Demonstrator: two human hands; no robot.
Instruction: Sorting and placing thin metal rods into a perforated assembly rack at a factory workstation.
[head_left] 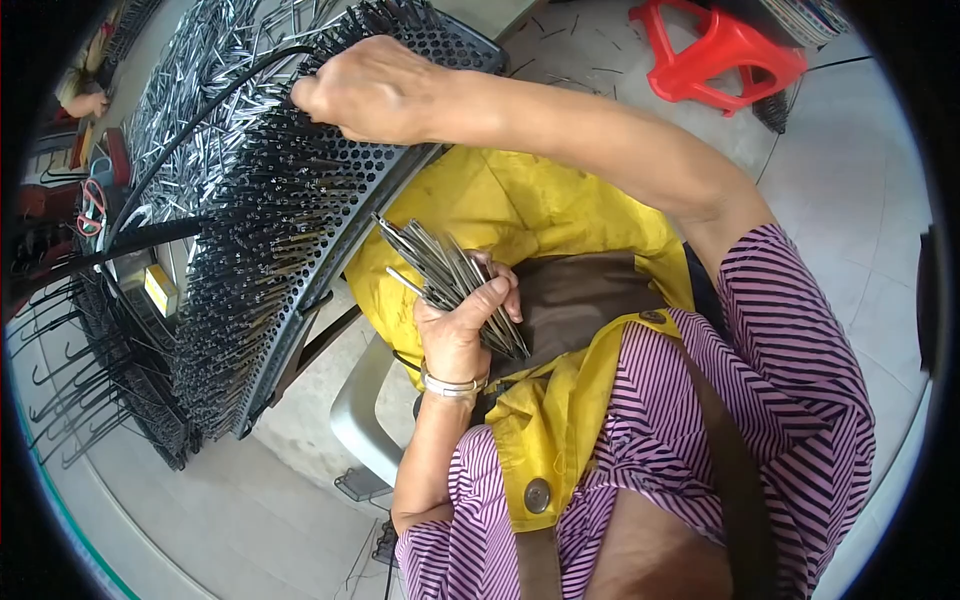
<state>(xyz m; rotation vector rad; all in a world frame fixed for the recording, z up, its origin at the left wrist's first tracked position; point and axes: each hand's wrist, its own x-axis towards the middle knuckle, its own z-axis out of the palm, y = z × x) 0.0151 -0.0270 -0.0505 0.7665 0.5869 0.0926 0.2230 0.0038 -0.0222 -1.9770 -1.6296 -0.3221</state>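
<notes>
My left hand (465, 318), a bracelet on its wrist, is closed round a bundle of thin metal rods (435, 262) above my lap. The rods fan out toward the upper left. Farther off, my right hand (370, 90) is in a fist over a black perforated rack (375, 165). Its fingertips are hidden beneath it, so whatever they grip cannot be made out. Dense rows of dark, thin rods (265, 235) stand upright in the rack's holes. My right forearm reaches across above the yellow apron (540, 195).
Loose silvery rods (200, 110) are heaped behind the rack, with a black cable (165, 155) curving over them. To the left are red-handled scissors (92, 205), a yellow box (160, 290) and a hooked wire rack (85, 370). A red stool (700, 55) stands far right.
</notes>
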